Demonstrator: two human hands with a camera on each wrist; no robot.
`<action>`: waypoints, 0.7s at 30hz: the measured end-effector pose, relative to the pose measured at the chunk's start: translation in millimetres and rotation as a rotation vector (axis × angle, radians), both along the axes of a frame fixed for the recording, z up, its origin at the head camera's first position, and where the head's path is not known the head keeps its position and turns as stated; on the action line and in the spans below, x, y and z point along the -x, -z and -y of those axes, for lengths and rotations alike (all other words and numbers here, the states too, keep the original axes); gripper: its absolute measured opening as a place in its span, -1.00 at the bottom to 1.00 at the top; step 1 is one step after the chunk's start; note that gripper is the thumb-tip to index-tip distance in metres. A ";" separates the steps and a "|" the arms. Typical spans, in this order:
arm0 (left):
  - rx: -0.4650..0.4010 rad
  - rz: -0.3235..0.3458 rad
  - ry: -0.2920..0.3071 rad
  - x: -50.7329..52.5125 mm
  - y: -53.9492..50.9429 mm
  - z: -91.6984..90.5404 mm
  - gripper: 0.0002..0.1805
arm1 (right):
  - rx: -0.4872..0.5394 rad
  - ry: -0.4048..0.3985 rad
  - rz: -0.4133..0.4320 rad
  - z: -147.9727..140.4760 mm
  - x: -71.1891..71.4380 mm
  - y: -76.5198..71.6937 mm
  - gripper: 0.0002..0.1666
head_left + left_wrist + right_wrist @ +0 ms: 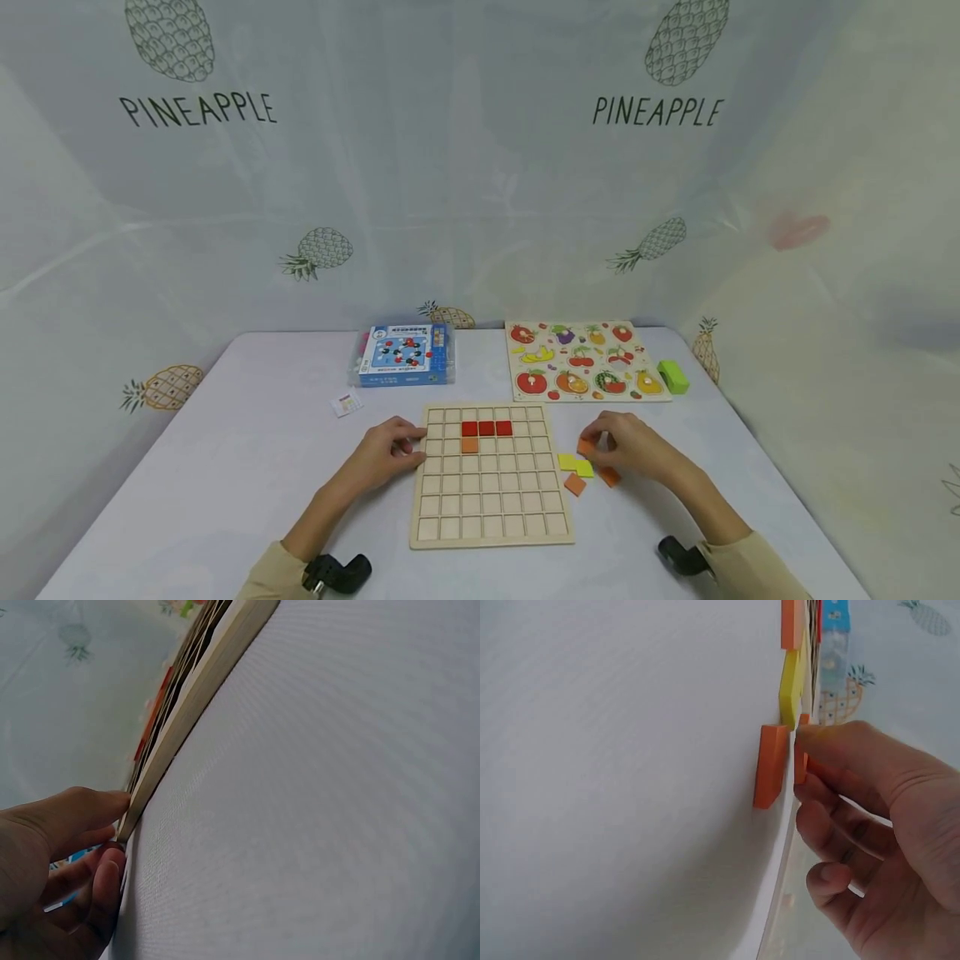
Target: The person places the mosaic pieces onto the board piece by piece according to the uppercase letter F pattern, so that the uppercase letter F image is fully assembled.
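In the head view, a wooden grid board (491,482) lies at the middle of the table. A row of red square tiles (487,428) sits in its upper cells, with one orange tile (469,445) below the leftmost. My left hand (384,456) rests its thumb and fingertips against the board's left edge (187,705). Right of the board, my right hand (626,442) pinches an orange square tile (800,761) between thumb and fingers. Close by on the table are two touching yellow tiles (575,465), a loose orange tile (575,484) and another orange tile (769,766).
Behind the board stands a blue boxed set (405,357) at left. A fruit puzzle board (551,392) lies at right, beside a green block (673,377). A small printed card (347,404) lies left of the grid board. Pineapple-print curtains surround the table.
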State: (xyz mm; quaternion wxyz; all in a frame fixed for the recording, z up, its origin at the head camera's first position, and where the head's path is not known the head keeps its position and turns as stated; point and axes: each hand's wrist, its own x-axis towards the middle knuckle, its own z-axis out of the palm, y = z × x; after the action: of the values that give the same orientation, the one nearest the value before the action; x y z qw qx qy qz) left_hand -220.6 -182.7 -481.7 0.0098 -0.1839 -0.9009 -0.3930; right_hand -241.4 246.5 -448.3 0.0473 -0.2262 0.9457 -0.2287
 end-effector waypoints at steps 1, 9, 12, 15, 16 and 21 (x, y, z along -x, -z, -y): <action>0.001 -0.002 0.001 -0.1 -0.7 -0.2 -0.59 | -0.001 0.006 -0.007 1.5 0.2 -1.2 -0.76; 0.006 -0.015 0.006 -0.2 -1.2 -0.1 -0.58 | -0.007 0.009 -0.067 11.3 3.9 -5.6 -0.75; 0.007 -0.008 0.006 -0.8 -0.6 -0.6 -0.58 | -0.003 -0.010 -0.071 16.2 5.0 -5.5 -0.74; 0.007 -0.007 0.002 -1.5 -0.8 -1.2 -0.59 | -0.006 -0.023 -0.072 23.0 5.2 -6.2 -0.74; 0.006 -0.006 0.000 -1.7 -1.0 -1.4 -0.59 | -0.010 -0.027 -0.074 25.5 5.3 -6.6 -0.74; 0.003 -0.010 0.001 -2.0 -2.1 -1.9 -0.59 | -0.008 -0.062 -0.083 38.7 5.5 -9.8 -0.74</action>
State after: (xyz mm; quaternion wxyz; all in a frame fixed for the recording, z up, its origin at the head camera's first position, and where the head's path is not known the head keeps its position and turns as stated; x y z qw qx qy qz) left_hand -218.6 -180.8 -479.6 0.0139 -0.1862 -0.9014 -0.3906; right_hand -246.9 207.8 -438.4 0.0159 -0.2645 0.9403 -0.2135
